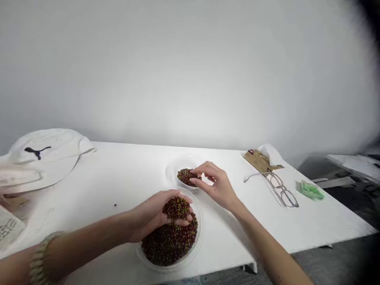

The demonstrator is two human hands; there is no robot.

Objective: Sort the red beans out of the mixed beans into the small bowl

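Note:
My left hand point(157, 213) is cupped palm up, holding a heap of small red and green beans point(177, 208). It rests over a large clear plastic bowl point(199, 237) of the same mixed beans point(169, 247). Farther back stands a smaller white bowl point(175, 183), also with red and green beans point(184, 175) inside. Over its right side reaches my right hand point(215, 182), thumb and fingers curved with a gap between the tips. I see nothing held between them, though the fingertips overlap the beans behind.
One dark bean point(115, 205) lies loose on the white table point(124, 170). At left are a white cap point(53, 150) and a partly cut-off keyboard-like object point(8, 227). Eyeglasses point(280, 188), brown cardboard packaging point(257, 160) and a green packet point(311, 190) lie at right.

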